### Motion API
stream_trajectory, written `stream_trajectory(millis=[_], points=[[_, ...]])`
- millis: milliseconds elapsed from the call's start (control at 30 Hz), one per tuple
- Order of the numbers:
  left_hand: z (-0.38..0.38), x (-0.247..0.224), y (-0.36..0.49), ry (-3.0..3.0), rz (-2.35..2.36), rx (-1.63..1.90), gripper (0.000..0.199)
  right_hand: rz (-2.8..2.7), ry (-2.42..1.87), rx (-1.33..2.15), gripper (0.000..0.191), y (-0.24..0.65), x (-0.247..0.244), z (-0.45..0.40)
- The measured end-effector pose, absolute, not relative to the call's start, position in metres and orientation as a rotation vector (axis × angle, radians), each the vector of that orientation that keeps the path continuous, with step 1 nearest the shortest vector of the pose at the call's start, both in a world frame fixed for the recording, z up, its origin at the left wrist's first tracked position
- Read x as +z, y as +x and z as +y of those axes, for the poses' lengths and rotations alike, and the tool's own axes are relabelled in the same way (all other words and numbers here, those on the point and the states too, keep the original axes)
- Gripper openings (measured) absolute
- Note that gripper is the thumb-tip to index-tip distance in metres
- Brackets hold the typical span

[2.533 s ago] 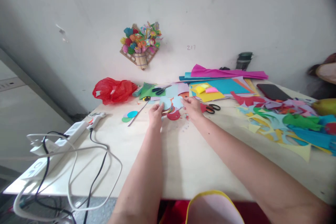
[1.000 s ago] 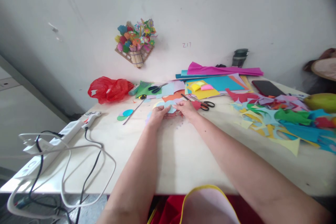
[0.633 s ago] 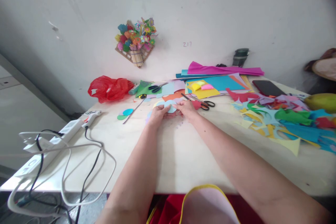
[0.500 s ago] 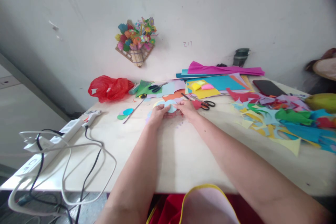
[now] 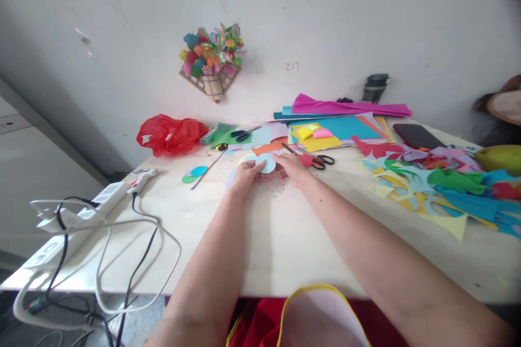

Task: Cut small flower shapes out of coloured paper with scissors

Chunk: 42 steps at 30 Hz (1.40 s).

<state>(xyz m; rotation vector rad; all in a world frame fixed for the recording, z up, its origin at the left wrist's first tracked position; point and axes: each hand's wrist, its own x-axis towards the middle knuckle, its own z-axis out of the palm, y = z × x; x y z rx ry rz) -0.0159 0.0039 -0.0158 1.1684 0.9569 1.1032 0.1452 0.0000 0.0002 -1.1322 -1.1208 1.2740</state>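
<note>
The left hand [image 5: 245, 176] is pinching the blue paper [image 5: 267, 165], its thumb pressing on the upper face, and the paper is sitting between both sets of fingertips. The right hand [image 5: 294, 168] is resting its fingertips at the right edge; whether they are pinching, I cannot tell. The paper is probably weighing almost nothing and bending or creasing easily, so holding lightly near the rim is looking safest.

bare arms [image 5: 214, 249] outstretched, left hand [image 5: 246, 175] in a pinch, right hand [image 5: 293, 168] nearby
</note>
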Motion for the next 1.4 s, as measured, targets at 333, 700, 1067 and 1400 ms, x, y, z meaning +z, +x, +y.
stream_trajectory(millis=[333,700,1067,1400], points=[[0.003,-0.014,-0.015,1.177,0.997,1.096,0.032,-1.178,-1.21,1.188,0.038,0.143,0.006,-0.005],[0.008,-0.01,-0.015,0.987,1.057,1.101,0.041,-1.167,-1.293,1.102,0.032,0.142,0.006,-0.005],[0.002,-0.01,-0.022,1.133,0.894,1.052,0.024,-1.218,-1.262,1.083,0.034,0.147,0.003,0.0],[0.002,-0.011,-0.022,1.183,0.933,1.006,0.035,-1.313,-1.249,1.036,0.042,0.147,-0.008,0.009]])
